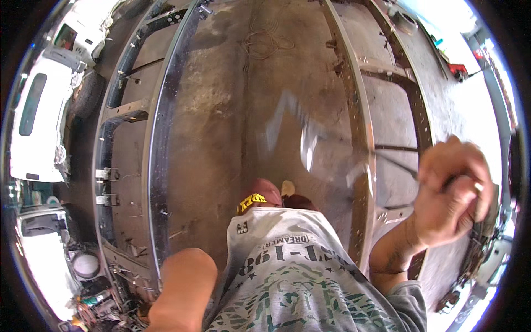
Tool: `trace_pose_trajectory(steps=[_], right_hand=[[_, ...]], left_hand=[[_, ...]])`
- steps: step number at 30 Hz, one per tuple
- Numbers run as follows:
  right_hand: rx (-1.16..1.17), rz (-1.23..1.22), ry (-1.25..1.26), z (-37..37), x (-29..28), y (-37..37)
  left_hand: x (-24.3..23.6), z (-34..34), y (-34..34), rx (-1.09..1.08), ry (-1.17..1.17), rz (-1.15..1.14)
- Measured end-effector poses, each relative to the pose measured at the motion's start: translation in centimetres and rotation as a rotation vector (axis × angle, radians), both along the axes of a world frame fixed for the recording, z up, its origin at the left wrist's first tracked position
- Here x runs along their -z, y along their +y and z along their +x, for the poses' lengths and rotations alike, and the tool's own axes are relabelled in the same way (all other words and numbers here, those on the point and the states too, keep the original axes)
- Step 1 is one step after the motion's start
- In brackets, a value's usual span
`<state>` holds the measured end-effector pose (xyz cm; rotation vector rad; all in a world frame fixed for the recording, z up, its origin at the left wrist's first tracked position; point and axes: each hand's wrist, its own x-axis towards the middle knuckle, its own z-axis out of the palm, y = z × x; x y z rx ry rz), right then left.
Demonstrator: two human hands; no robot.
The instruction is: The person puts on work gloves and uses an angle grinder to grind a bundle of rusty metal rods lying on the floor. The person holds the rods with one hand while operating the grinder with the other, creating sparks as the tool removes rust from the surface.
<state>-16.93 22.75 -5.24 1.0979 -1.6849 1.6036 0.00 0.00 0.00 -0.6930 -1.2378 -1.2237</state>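
Note:
At the right, my right hand [453, 191] is closed in a fist, raised over the right side of a metal vehicle frame. A thin dark handle [399, 165] runs from the fist toward the middle. Its far end is a bright, see-through smear [307, 146], so I cannot tell what tool it is. My left arm [185, 279] enters from the lower edge and ends in a smooth rounded shape beside the left frame rail [157, 144]; no hand or fingers show there. The right frame rail [354, 99] passes near the blurred tool.
I stand between the two long rails, over a stained concrete floor [221, 144]. A coiled cord [265, 44] lies ahead. White vehicle parts [38, 122] and a tyre [88, 94] line the left. Far right are a red tool [458, 71] and a tyre [405, 23].

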Motion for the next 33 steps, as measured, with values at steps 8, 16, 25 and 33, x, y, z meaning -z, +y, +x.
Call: trace_pose_trajectory(steps=[8,16,25,33], right_hand=[[0.088,0.077,-0.084,-25.7,5.4,-10.7],[0.290,0.008,-0.040,-54.4,1.7,-21.3],[-0.210,-0.022,0.010,-85.9,-1.2,-24.6],[-0.253,-0.037,0.016,-115.9,1.7,-30.6]], left_hand=[[6.4,-29.8,-12.9,0.076,-0.095,0.074],[2.6,-60.2,-25.8,0.264,-0.081,0.060],[7.7,-98.7,-27.5,0.031,-0.707,-0.121],[8.4,-125.5,-33.2,0.000,-0.397,-0.245]])
